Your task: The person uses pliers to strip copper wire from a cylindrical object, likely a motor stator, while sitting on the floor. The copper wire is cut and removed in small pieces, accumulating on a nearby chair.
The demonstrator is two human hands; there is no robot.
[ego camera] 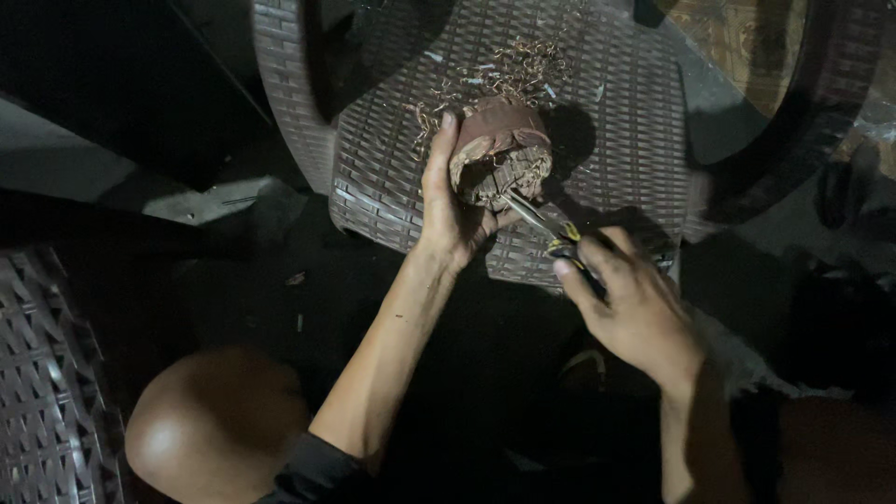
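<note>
Gripping brown fibrous husk (499,154) w/ left hand (453,210): fingers wrapped round near side, thumb up along left edge. Right hand (630,303) fingers clamped on dark, yellow-marked handle of tool (546,224); metal tip touching husk's lower face, btwn the two hands. Husk rests on seat of woven plastic chair (607,121), loose fibre shavings (504,70) just behind. To work well (judgement): keep husk pressed firm to seat, lever tip away from holding fingers, short strokes.
</note>
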